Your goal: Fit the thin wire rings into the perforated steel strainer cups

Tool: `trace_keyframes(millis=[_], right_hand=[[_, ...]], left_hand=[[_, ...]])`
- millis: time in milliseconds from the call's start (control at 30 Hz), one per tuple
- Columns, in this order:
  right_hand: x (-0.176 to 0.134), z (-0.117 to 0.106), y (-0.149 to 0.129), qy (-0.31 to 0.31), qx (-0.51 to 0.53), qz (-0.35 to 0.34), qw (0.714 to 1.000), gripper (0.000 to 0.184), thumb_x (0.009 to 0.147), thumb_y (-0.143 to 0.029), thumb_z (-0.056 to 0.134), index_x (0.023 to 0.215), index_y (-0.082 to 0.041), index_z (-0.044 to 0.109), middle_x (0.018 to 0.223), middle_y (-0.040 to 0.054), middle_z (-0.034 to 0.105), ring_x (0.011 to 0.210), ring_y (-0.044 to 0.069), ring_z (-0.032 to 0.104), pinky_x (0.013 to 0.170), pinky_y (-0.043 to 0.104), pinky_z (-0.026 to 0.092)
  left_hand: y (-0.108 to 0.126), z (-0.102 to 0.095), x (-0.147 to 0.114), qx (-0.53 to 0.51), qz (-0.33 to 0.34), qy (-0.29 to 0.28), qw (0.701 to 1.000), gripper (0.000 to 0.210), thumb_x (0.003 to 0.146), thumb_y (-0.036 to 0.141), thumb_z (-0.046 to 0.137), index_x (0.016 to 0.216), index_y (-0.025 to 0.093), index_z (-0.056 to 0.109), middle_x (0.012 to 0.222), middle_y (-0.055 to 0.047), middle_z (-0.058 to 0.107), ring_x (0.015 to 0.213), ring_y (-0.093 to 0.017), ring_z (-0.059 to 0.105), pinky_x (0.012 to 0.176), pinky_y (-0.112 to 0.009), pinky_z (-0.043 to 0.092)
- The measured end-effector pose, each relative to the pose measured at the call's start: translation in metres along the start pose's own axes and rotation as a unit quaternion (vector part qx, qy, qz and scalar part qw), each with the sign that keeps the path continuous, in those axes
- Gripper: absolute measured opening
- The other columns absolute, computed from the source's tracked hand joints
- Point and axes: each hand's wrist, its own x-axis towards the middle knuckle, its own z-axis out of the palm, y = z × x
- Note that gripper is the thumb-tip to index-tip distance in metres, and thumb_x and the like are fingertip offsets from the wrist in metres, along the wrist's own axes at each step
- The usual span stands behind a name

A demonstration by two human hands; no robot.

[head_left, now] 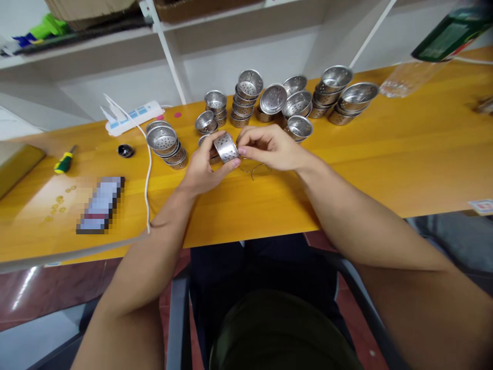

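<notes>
My left hand (202, 167) is closed around a small perforated metal cup (226, 147), tilted on its side with its rim turned to the right. Thumb and forefinger of my right hand (271, 147) are pinched together at that rim. A thin curly wire (260, 166) trails from beneath these fingertips over the table; exactly how it meets the cup is hidden. Just behind my hands stand more such cups, among them a short stack (206, 122), a tall stack (243, 105) and a single-looking cup (299, 127).
Further cup stacks stand left (165, 141) and right (346, 105) on the yellow table (365, 169). A power strip (134, 117) with a white cable, a phone (100, 205), a screwdriver (65, 161), a small black dish (125, 150) and yellowish rings (57, 203) lie left. A plastic bottle (431, 56) is at right.
</notes>
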Motion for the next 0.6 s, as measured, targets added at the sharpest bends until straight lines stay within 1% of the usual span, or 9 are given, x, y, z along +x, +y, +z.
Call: trace_keyframes(millis=[67,133,233,300,400,467,533,600], right_hand=[[0.002,0.004,0.000,0.021,-0.001,-0.004,1.000,0.057,0.109,-0.077,0.104,0.099,-0.023,0.087,0.100,0.0055,0.080,0.089,0.020,0.067,0.088,0.037,0.063],[0.004,0.010,-0.001,0.043,0.001,0.005,0.999,0.065,0.105,-0.086,0.102,0.099,-0.024,0.085,0.101,0.0059,0.079,0.090,0.022,0.067,0.089,0.039,0.063],[0.005,0.017,-0.003,0.076,-0.028,0.024,0.996,0.073,0.103,-0.099,0.094,0.098,-0.027,0.082,0.103,0.0069,0.077,0.096,0.026,0.069,0.092,0.043,0.065],[0.005,0.019,-0.006,0.084,-0.066,0.031,0.994,0.074,0.106,-0.102,0.088,0.100,-0.029,0.081,0.108,0.0088,0.078,0.103,0.029,0.072,0.101,0.047,0.067],[0.005,0.021,-0.010,0.074,-0.107,0.034,0.991,0.071,0.111,-0.100,0.081,0.102,-0.030,0.081,0.117,0.0117,0.080,0.114,0.033,0.074,0.113,0.054,0.068],[0.005,0.022,-0.012,0.065,-0.117,0.036,0.990,0.071,0.112,-0.100,0.078,0.103,-0.030,0.081,0.120,0.0125,0.081,0.119,0.035,0.075,0.117,0.057,0.067],[0.005,0.023,-0.012,0.071,-0.116,0.031,0.990,0.073,0.111,-0.102,0.077,0.102,-0.030,0.081,0.120,0.0125,0.083,0.120,0.036,0.076,0.119,0.060,0.067],[0.006,0.021,-0.010,0.100,-0.097,0.030,0.990,0.077,0.109,-0.107,0.076,0.102,-0.030,0.079,0.116,0.0118,0.083,0.115,0.036,0.078,0.116,0.060,0.068]], left_hand=[[0.000,0.000,0.001,-0.003,0.007,0.010,1.000,0.101,0.107,0.096,0.089,0.180,0.033,0.058,0.174,-0.019,0.081,0.162,-0.042,0.086,0.143,-0.066,0.071],[0.001,-0.001,0.002,0.008,0.011,0.028,1.000,0.101,0.107,0.097,0.088,0.180,0.034,0.057,0.176,-0.018,0.079,0.168,-0.043,0.082,0.149,-0.069,0.066],[0.008,-0.007,0.005,0.048,-0.015,0.045,0.998,0.099,0.106,0.098,0.087,0.179,0.038,0.059,0.180,-0.015,0.076,0.178,-0.045,0.074,0.158,-0.072,0.055],[0.012,-0.011,0.006,0.068,-0.034,0.049,0.996,0.100,0.104,0.102,0.086,0.179,0.039,0.060,0.182,-0.015,0.074,0.180,-0.046,0.072,0.160,-0.074,0.053],[0.013,-0.013,0.006,0.068,-0.037,0.050,0.996,0.106,0.102,0.109,0.080,0.179,0.039,0.058,0.183,-0.016,0.074,0.181,-0.047,0.072,0.159,-0.075,0.054],[0.010,-0.012,0.007,0.060,-0.034,0.046,0.997,0.109,0.102,0.113,0.074,0.180,0.039,0.055,0.184,-0.017,0.073,0.181,-0.046,0.072,0.157,-0.073,0.056],[0.004,-0.011,0.007,0.050,-0.032,0.045,0.997,0.111,0.102,0.115,0.072,0.180,0.039,0.053,0.184,-0.018,0.072,0.180,-0.046,0.072,0.154,-0.073,0.059],[-0.001,-0.011,0.009,0.042,-0.031,0.052,0.997,0.109,0.101,0.117,0.070,0.177,0.040,0.054,0.184,-0.018,0.071,0.178,-0.046,0.074,0.152,-0.073,0.061]])
